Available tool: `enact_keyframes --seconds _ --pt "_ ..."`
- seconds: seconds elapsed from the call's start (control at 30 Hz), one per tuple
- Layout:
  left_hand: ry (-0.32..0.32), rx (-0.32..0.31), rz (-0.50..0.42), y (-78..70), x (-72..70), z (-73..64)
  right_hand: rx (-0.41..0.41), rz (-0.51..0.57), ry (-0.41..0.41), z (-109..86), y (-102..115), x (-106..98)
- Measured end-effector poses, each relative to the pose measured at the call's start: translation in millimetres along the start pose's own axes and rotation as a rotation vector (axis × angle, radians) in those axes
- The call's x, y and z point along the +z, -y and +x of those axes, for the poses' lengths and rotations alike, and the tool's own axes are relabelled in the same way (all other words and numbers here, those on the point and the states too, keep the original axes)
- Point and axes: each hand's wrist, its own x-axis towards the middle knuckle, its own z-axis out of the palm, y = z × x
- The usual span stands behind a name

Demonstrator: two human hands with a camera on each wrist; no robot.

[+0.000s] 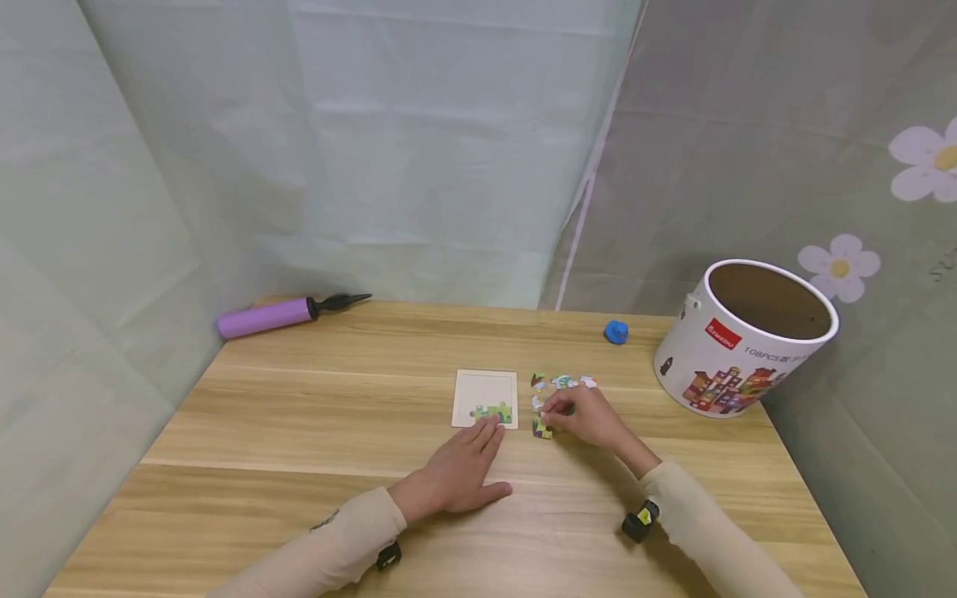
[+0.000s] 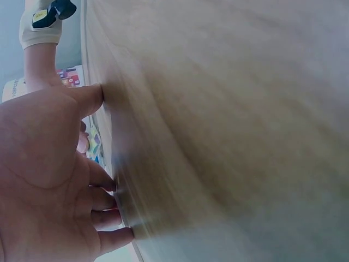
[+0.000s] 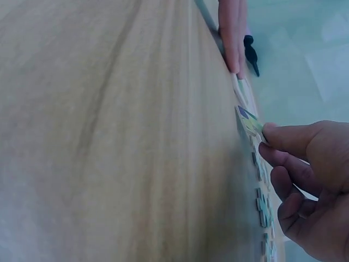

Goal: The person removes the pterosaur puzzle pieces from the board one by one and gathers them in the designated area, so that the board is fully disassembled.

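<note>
A white square puzzle tray point(image 1: 471, 384) lies on the wooden table with a few joined green puzzle pieces point(image 1: 493, 412) in its lower right part. My left hand point(image 1: 465, 467) lies with straight fingers at the tray's near edge, fingertips touching it, thumb spread on the table. Right of the tray, my right hand point(image 1: 586, 418) pinches a green and yellow puzzle piece point(image 3: 250, 123) between thumb and index finger. In the right wrist view that piece is tilted up off the table. Several loose puzzle pieces point(image 1: 564, 381) lie around the right hand, some hidden by it.
A purple hand pump point(image 1: 265, 317) with a black nozzle lies at the back left. At the back stands a small blue object point(image 1: 616, 332). A large white bucket point(image 1: 728, 365) with printed blocks is on the right. Cloth curtains point(image 1: 419, 166) hang behind the table point(image 1: 329, 432).
</note>
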Motion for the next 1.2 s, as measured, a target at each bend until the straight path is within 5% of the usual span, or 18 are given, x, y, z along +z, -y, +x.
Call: enact_keyframes --seconds 0.87,1.2 --pt "0.010 -0.026 0.021 -1.7 -0.4 0.9 -0.022 -0.064 0.034 -0.4 0.6 0.3" --pt "-0.004 -0.038 0.032 -4.3 -2.0 3.9 -0.120 -0.083 -0.006 9.9 7.7 -2.6"
